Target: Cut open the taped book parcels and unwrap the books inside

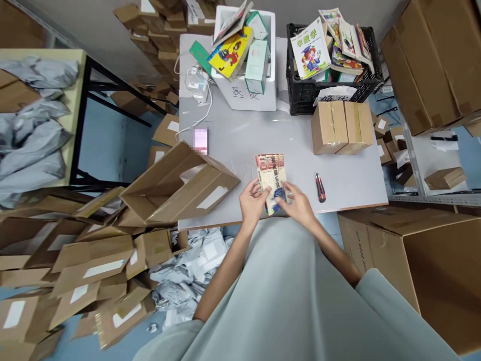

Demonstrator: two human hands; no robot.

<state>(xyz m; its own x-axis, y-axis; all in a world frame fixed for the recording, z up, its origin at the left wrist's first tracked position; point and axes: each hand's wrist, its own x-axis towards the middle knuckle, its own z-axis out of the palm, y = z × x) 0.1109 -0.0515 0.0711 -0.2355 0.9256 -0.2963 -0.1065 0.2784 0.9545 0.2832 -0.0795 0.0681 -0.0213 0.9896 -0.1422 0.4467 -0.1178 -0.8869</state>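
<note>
A small paperback book (pixel 276 173) with a cream and red cover and a blue design is held above the table's front edge. My left hand (pixel 253 201) grips its left side, thumb on the cover. At the lower right side, my right hand (pixel 297 201) has its fingers against the book's edge and cover. To the right lies a red and black utility knife (pixel 320 187) on the table (pixel 259 133). An open cardboard box (pixel 188 193) rests tilted on the table's left corner, close to my left hand.
At the back stand a white foam box (pixel 244 98) of books and cartons and a black crate (pixel 300 95) of books. Two closed cardboard boxes (pixel 330 129) sit at the right. Discarded cardboard boxes (pixel 90 265) and grey plastic bags (pixel 188 271) cover the floor at left.
</note>
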